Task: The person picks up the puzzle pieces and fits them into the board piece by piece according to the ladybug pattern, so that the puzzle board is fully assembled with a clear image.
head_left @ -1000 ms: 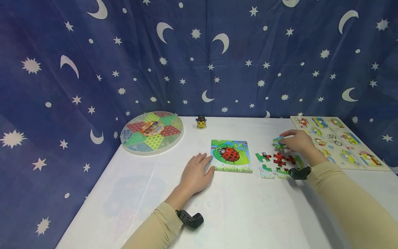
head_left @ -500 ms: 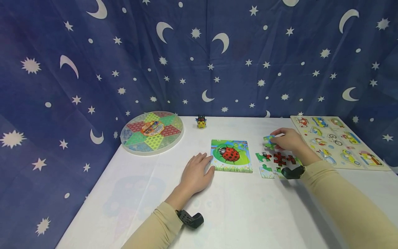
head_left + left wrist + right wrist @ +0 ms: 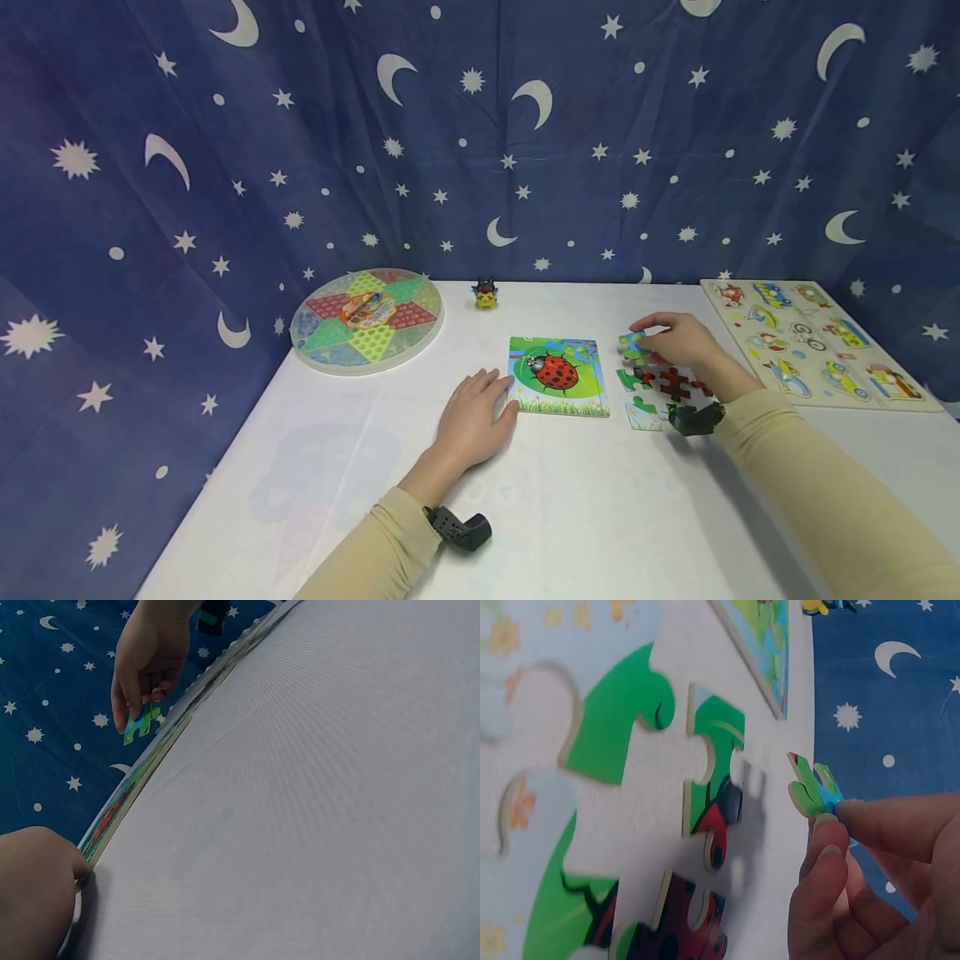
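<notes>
My right hand (image 3: 681, 340) pinches a green and blue jigsaw piece (image 3: 814, 796) between thumb and fingers, held above the table. Below it lie loose jigsaw pieces, among them a green one with a ladybug's head (image 3: 718, 802), a red spotted one (image 3: 675, 383) and a flowered corner piece (image 3: 643, 415); my wrist hides some of them. Left of these sits a square ladybug picture board (image 3: 558, 375). My left hand (image 3: 472, 421) rests on the table, fingers stretched out and touching the board's left edge; the left wrist view shows only part of that hand.
A round star-patterned game board (image 3: 367, 321) lies at the back left. Near the back edge stands a small yellow and dark figurine (image 3: 486, 294). A wooden vehicle puzzle board (image 3: 817, 343) lies at the right. A blue curtain (image 3: 480, 150) hangs behind the white table (image 3: 570, 508).
My right hand has moved left with the jigsaw piece, from above the right of the loose pieces to above their left side. My left hand has stayed still beside the board.
</notes>
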The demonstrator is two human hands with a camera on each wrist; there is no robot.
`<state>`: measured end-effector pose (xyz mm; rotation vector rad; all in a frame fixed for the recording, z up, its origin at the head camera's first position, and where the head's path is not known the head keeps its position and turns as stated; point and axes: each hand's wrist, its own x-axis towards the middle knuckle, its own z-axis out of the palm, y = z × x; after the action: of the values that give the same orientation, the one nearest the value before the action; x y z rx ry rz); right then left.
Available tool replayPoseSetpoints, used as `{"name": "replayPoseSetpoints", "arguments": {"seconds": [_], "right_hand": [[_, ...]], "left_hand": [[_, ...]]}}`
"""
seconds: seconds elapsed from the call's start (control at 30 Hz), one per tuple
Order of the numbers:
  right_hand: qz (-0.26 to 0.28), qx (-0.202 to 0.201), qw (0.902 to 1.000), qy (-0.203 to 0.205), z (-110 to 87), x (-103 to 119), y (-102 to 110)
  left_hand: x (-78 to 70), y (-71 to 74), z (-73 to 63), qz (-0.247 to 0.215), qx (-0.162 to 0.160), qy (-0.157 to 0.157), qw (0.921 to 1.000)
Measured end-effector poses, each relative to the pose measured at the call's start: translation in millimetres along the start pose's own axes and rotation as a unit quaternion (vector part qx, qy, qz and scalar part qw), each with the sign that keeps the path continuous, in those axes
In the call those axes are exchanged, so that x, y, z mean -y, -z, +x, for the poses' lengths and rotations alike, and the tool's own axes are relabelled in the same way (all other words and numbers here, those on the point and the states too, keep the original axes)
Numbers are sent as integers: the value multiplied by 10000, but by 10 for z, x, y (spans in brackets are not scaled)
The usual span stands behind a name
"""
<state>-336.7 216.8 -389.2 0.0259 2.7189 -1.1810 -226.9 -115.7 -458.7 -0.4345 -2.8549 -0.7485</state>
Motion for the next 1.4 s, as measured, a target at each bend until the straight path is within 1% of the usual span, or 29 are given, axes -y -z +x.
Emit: {"name": "replayPoseSetpoints", "arguments": {"seconds": [0.1,0.23,0.43,0.6,0.73,0.93,1.1,1.17,1.3,1.4], "right_hand": [[22,203,9998,43,-10,35,-29],[92,375,9992,70,-17,85,-86],[271,401,9988,21,3,116,-165],[296,455,9985,21,14,149,-220],[168,506,9985,101,14,175,-258],[-49,481,9985,250,12,207,-328],[-455,428,9969,485,4,232,-397],[-539,450,9961,541,4,241,-418],[-459,497,9964,510,8,255,-469],[-499,418,9966,497,8,269,-508]], "left_hand": [[-4,5,-5,-11,13,15,10000],[-11,14,-8,-23,22,29,10000],[-11,18,-7,-29,18,12,10000],[-6,17,-8,-31,4,-3,10000],[0,13,-4,-7,14,9,10000],[1,13,2,-4,3,-9,10000],[2,9,4,15,-17,-27,10000],[3,8,3,12,-12,-26,10000],[4,9,-3,-32,-11,-20,10000],[5,10,-3,-37,-8,-22,10000]]}}
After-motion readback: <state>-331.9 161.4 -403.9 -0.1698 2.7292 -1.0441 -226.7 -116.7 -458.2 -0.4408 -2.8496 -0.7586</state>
